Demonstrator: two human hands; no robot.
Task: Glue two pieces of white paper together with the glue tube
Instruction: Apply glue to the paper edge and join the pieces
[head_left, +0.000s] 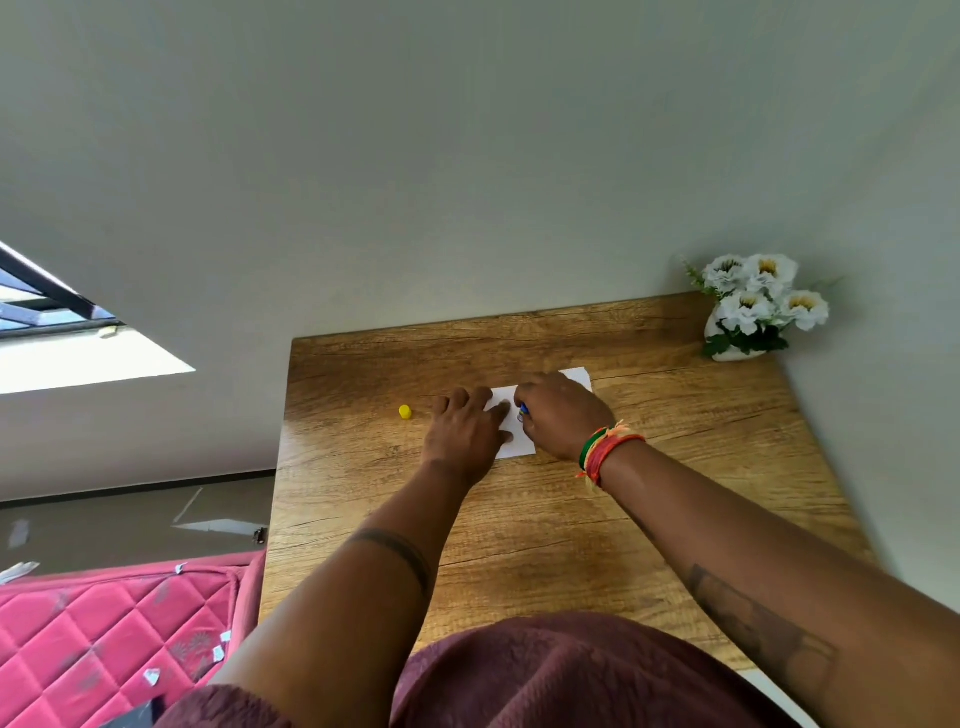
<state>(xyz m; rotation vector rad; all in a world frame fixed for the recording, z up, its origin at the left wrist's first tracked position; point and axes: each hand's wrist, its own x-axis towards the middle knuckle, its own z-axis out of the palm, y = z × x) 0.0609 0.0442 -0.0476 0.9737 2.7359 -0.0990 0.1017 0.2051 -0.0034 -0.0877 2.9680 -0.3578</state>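
Applying glue: the left hand (464, 433) presses flat, fingers spread, on the white paper (519, 447). The right hand (562, 415) grips the glue tube (522, 412), tip down; a light, even bead near the edge would serve best.

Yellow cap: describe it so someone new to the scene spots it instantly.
Start at the wooden table against the wall. Left of the left hand, which rests on the paper, sits the cap, alone on bare wood. It is the only yellow item on the table, small and round.
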